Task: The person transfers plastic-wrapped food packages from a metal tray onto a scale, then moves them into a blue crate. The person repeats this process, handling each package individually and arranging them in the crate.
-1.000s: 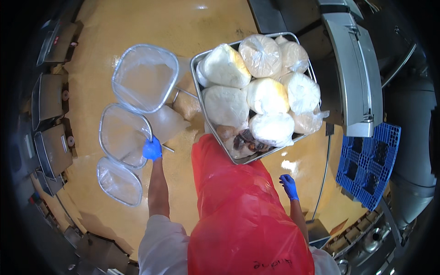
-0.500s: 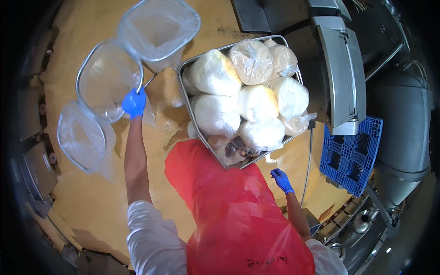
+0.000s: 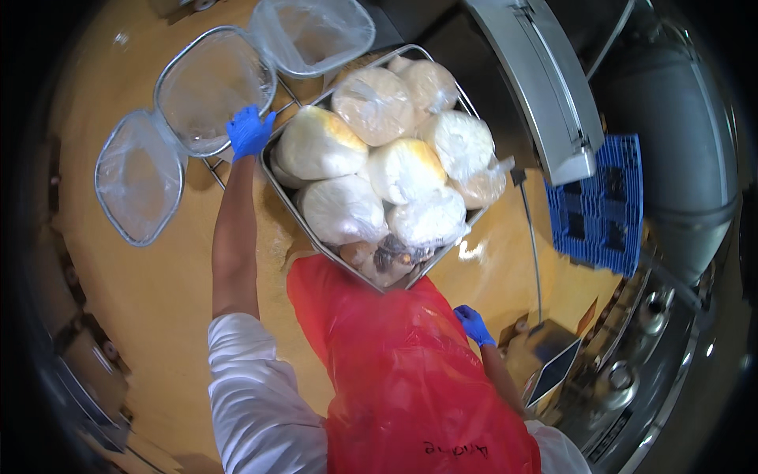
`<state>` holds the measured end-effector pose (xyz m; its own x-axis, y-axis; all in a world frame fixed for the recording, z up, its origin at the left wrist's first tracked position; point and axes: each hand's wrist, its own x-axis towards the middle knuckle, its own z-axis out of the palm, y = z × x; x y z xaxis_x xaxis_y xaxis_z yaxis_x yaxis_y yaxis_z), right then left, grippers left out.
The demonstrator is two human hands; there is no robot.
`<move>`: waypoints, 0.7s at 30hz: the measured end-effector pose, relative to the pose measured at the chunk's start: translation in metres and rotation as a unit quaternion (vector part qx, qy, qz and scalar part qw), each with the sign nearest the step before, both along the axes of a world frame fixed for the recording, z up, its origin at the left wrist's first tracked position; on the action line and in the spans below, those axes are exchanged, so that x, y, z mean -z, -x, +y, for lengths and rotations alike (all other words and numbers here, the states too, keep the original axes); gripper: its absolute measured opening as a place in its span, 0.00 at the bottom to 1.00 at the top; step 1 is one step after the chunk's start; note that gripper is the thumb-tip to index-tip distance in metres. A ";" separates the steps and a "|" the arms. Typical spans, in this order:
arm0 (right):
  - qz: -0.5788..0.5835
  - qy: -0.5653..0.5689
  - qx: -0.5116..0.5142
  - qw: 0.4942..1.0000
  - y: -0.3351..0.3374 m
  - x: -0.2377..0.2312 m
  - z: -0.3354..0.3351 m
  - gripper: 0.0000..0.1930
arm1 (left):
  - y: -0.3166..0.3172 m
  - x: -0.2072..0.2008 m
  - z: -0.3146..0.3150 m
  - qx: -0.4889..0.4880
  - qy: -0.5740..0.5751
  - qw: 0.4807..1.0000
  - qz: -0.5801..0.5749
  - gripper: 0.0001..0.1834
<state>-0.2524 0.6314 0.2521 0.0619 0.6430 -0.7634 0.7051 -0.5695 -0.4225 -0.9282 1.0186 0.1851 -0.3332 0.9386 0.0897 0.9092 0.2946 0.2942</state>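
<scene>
My left hand (image 3: 249,132), in a blue glove, reaches forward at the left and is closed over the near right rim of the middle hoop of a metal bag stand (image 3: 160,83). Its thumb sticks out to the right. Clear plastic bags line the stand's three hoops and hang open. Just right of that hand is a metal tub (image 3: 290,202) heaped with several tied clear bags (image 3: 324,142) of white and pale contents. A bag with darker contents (image 3: 395,261) lies at its near corner. My right hand (image 3: 474,325), gloved in blue, hangs beside my red apron, fingers curled, nothing visible in it.
Large grey metal equipment (image 3: 545,87) stands close behind the tub on the right. A blue plastic pallet (image 3: 596,205) is farther right, near a big metal vessel (image 3: 667,158). A dark-topped box-like object (image 3: 553,371) sits low right, beyond my right hand.
The bag stand is closer to the tub, with my left hand still at its middle hoop. The whole view has shifted and turned. My right hand stays low beside the apron.
</scene>
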 end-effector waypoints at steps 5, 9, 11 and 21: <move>-0.014 0.019 0.059 0.998 -0.019 -0.008 -0.021 0.17 | -0.125 -0.028 -0.038 -0.010 -0.200 0.979 0.023 0.27; -0.021 -0.013 0.064 0.998 -0.050 0.001 -0.013 0.17 | -0.255 -0.029 -0.125 0.146 -0.104 0.967 -0.179 0.18; 0.010 -0.026 0.098 0.995 -0.057 0.001 0.003 0.15 | -0.319 -0.025 -0.165 0.209 -0.102 0.948 -0.218 0.14; 0.102 -0.094 0.101 0.985 -0.204 0.002 0.102 0.14 | -0.542 -0.014 -0.139 0.214 0.007 0.940 -0.264 0.21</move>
<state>-0.0483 0.7329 0.2496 0.0609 0.7640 -0.6423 0.4748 -0.5882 -0.6546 -0.3861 0.8797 0.1994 0.0809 0.9967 0.0034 0.6734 -0.0572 0.7371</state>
